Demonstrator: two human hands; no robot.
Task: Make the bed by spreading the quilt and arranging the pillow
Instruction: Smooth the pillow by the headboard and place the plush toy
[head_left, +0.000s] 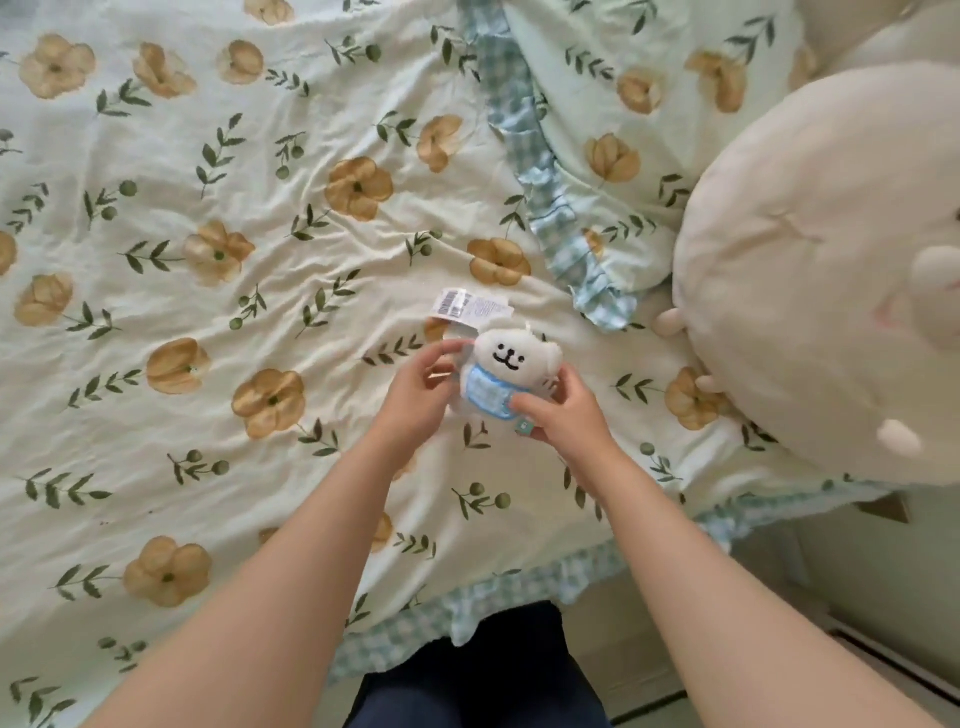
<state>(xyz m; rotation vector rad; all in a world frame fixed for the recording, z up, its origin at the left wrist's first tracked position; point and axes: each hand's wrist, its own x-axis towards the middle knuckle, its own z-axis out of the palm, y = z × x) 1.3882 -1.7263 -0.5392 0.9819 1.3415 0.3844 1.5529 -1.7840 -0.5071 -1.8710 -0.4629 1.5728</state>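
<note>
The floral quilt (208, 260) lies spread flat across the bed, lightly creased, and its blue gingham ruffle hangs over the near edge. The matching pillow (649, 104) rests at the upper right, its own gingham ruffle overlapping the quilt's top. Both arms reach out over the quilt. The left hand (415, 395) and right hand (566, 415) hold a small plush toy (511, 366) between them, just above the quilt. The toy is white, with a stitched face and a blue checked bib. The left hand's fingers (441, 351) curl round the toy's left side, and the right hand pinches the toy's lower right, thumb on the bib's edge. A paper tag (472, 306) (barcode showing) sticks out from behind the toy. A large round cream plush (831, 270) sits at the right, touching the pillow's corner. Dark trousers (483, 675) show at the bed's edge.
</note>
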